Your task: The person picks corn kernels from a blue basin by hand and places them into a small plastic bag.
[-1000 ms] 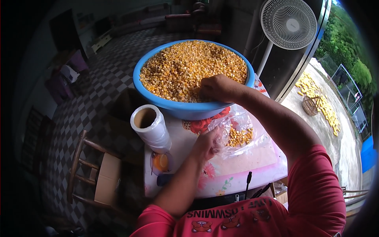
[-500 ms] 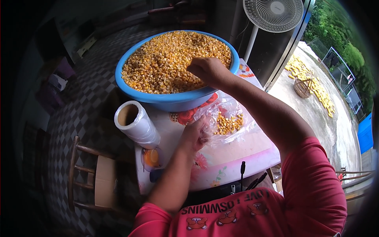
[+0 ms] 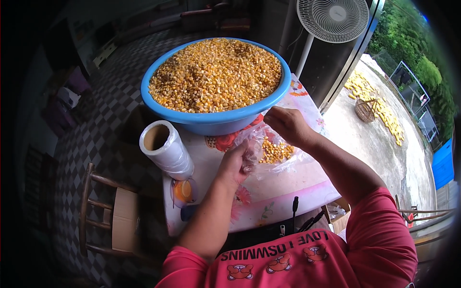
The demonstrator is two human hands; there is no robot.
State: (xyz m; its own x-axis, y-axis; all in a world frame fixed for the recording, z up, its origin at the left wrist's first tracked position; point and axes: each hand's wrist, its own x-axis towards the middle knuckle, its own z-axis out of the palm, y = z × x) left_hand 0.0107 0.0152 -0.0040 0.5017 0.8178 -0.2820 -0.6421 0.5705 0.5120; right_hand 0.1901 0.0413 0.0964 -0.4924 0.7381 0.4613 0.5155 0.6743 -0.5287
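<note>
A big blue basin [image 3: 211,121] heaped with yellow corn kernels [image 3: 216,74] stands at the far end of a small table. In front of it lies a clear plastic bag [image 3: 273,153] holding some kernels. My left hand [image 3: 236,163] pinches the bag's near edge and holds its mouth up. My right hand [image 3: 288,125] is closed over the bag's far side, just below the basin's rim; what it holds inside the fingers is hidden.
A roll of clear plastic bags [image 3: 165,149] lies on the flowered tablecloth [image 3: 269,197] to the left. A wooden chair [image 3: 108,216] stands lower left. A white pedestal fan [image 3: 331,21] is behind the basin. Corn cobs [image 3: 379,108] dry outside on concrete.
My right hand left the corn heap in the basin and came down to the bag's mouth. My left hand kept hold of the bag. The view shifted closer.
</note>
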